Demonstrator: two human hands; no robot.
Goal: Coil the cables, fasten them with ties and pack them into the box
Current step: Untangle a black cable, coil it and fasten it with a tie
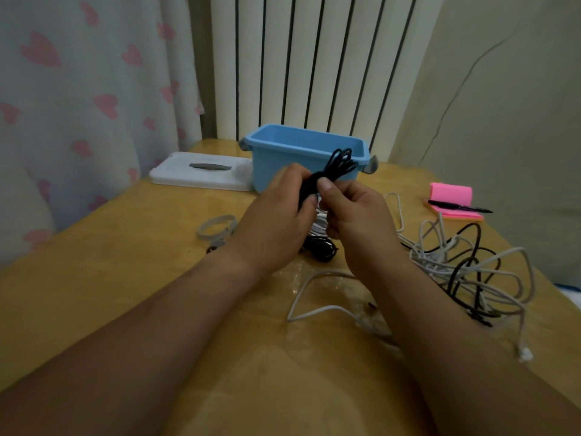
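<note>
Left hand and right hand, frame centre: fingers clamped on coiled black cable bundle, in front of open blue plastic box. Risk: loops springing loose if pinch slackens before tying; tie itself not visible.

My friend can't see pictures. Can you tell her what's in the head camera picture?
The left hand and right hand both grip a coiled black cable above a wooden table, in front of an open blue box. A tangle of white and black cables lies on the right; a white lid lies left of the box.
</note>
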